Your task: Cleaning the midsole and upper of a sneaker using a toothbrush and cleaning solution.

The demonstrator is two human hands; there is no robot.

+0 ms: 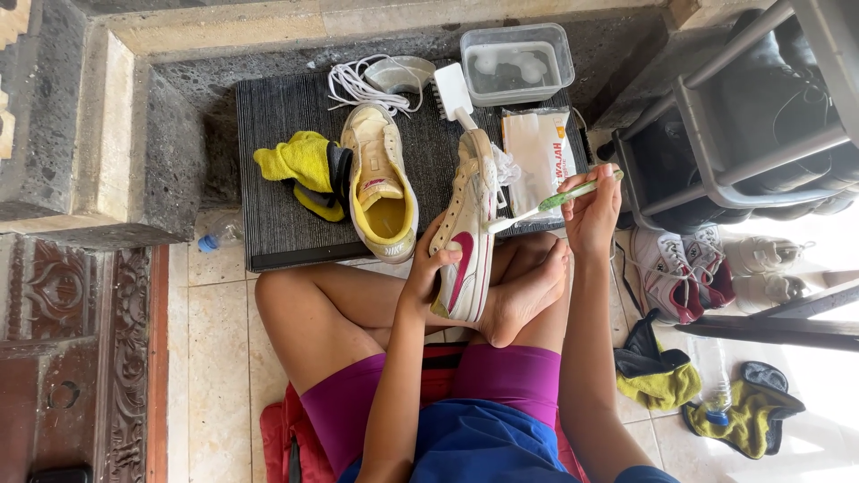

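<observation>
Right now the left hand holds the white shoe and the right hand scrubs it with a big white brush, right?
Not quite. The left hand does hold the white shoe, but the right hand holds a green toothbrush. The white brush lies untouched on the mat, as the head view shows.

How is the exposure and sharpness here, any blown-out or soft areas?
Head view: mostly sharp and evenly lit; the floor at lower right is blown out by sunlight, washing out the sneakers there; the rack interior is in deep shadow; the shoe and toothbrush stay clear.
</observation>
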